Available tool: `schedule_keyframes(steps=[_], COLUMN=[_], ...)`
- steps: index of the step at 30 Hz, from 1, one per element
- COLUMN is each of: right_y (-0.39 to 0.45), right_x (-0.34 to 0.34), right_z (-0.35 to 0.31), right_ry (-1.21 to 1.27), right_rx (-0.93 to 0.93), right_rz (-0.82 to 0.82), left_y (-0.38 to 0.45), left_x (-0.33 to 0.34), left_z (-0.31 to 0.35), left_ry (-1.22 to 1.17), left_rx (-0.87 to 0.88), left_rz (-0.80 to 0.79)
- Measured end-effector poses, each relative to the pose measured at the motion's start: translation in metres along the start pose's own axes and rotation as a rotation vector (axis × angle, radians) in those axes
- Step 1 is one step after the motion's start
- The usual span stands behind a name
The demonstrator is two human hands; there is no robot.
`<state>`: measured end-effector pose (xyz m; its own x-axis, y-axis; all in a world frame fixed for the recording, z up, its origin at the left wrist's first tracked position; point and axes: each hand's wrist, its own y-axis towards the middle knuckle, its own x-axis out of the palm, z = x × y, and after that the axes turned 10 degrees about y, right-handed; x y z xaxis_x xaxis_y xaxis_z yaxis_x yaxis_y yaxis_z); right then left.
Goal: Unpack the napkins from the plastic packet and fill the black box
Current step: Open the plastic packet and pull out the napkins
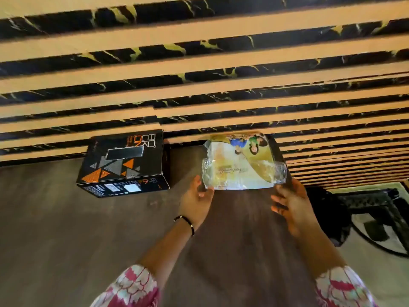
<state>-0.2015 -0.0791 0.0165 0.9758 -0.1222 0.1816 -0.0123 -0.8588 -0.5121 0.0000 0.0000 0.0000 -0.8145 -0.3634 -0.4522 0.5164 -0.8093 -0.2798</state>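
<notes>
A plastic packet of napkins [241,162], yellow and white with a printed picture, lies on the brown table against the slatted wall. My left hand [195,199] touches its near left corner, fingers on the plastic. My right hand [292,207] reaches its near right corner with fingers spread; whether it grips the plastic is hard to tell. The black box [124,162], with orange and grey triangles and a slot in its top, stands to the left of the packet, apart from both hands.
A wall of wooden slats over black marble [199,63] runs along the table's far edge. The table [66,240] ends at the right, where a black-and-white patterned rug and a dark object [365,213] lie on the floor below.
</notes>
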Motion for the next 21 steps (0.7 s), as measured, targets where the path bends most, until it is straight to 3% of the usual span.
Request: schedule_keyframes(steps=[9,21], right_y=[0.005,-0.109], right_x=[-0.004,-0.019], right_z=[0.006,0.046], right_ry=[0.013,0.016], right_rx=[0.044,0.089], right_rz=[-0.075,-0.11], left_y=[0.005,-0.103], left_x=[0.006,-0.027], left_z=[0.001,-0.027], left_ry=[0.107,0.015], left_rx=[0.012,-0.07], left_rz=[0.0,-0.025])
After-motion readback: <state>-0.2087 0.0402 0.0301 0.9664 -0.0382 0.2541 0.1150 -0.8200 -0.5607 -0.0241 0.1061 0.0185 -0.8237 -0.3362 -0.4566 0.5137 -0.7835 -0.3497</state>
